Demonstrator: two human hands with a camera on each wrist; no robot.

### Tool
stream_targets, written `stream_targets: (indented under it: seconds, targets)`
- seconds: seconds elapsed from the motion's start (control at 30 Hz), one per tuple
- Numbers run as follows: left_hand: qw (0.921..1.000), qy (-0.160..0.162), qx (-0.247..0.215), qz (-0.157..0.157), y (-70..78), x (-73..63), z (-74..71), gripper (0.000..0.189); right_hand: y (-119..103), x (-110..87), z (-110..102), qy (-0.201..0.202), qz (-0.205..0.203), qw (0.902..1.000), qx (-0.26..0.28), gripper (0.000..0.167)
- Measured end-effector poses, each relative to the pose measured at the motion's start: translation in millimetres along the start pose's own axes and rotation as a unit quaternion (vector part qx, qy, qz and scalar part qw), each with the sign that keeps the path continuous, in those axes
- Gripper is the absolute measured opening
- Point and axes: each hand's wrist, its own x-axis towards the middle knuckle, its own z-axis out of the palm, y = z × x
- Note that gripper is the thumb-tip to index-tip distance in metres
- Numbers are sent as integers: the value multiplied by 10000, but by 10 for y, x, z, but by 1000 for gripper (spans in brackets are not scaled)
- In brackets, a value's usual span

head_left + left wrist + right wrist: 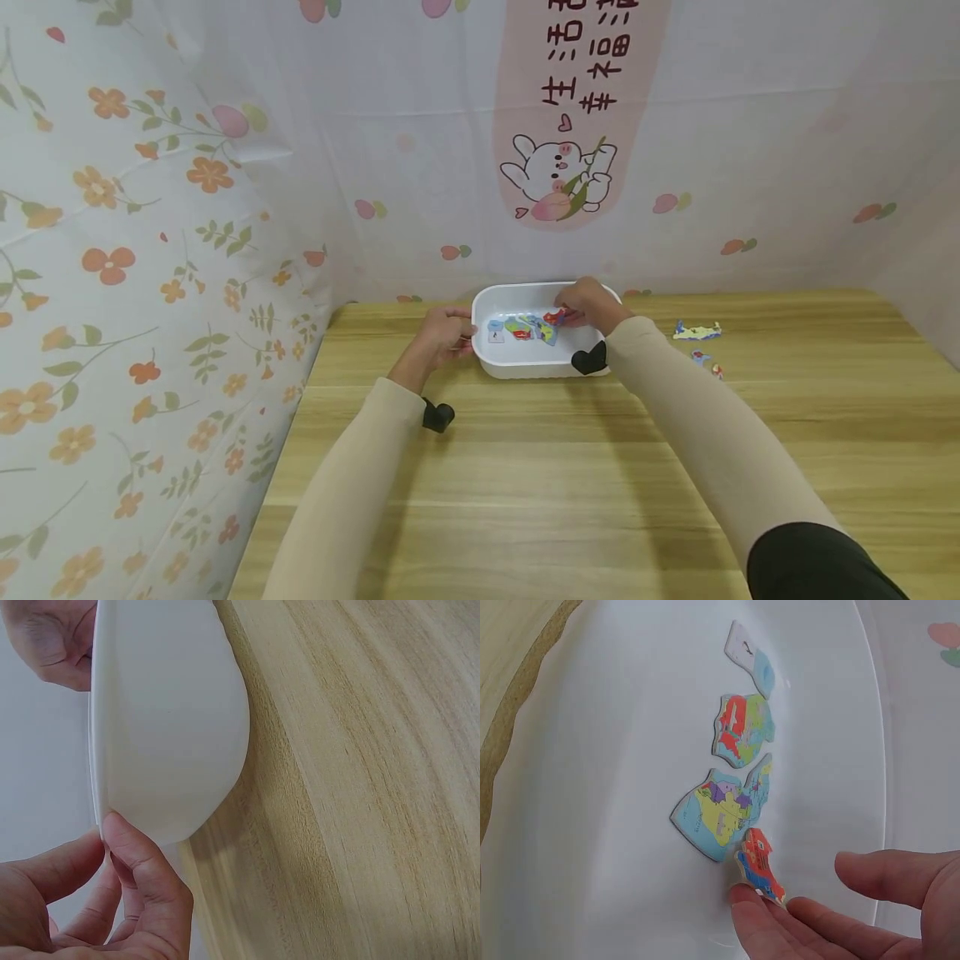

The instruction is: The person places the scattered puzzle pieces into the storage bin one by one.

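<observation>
A white plastic basin (510,363) stands at the back of the table. My left hand (442,333) pinches its left rim between thumb and fingers, seen closely in the left wrist view. Inside the basin, my right hand (592,304) has its fingertips against a red and blue map puzzle piece (759,862). The piece tilts up at the fingertips, while the thumb (885,874) stays apart from it. Several more map puzzle pieces lie flat in a row: a yellow and blue one (712,814), a red and green one (739,735) and a pale one (744,652).
Right of the basin, on the wooden table (510,483), lie a long yellow and blue piece (697,332) and smaller pieces (700,357). A printed cloth (420,167) hangs right behind the basin, and a floral cloth (172,292) borders the left side.
</observation>
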Motion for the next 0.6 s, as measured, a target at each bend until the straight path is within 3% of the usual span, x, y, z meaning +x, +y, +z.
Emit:
stream_targets:
  seconds: [0.27,0.6]
  targets:
    - [10000,6,9,-40,4,8,14,39,-89,-246,-14,-197,-123,9997,-72,41]
    - [10000,-17,40,-70,15,-7,8,39,-112,-234,-235,-236,-54,9990,-376,50]
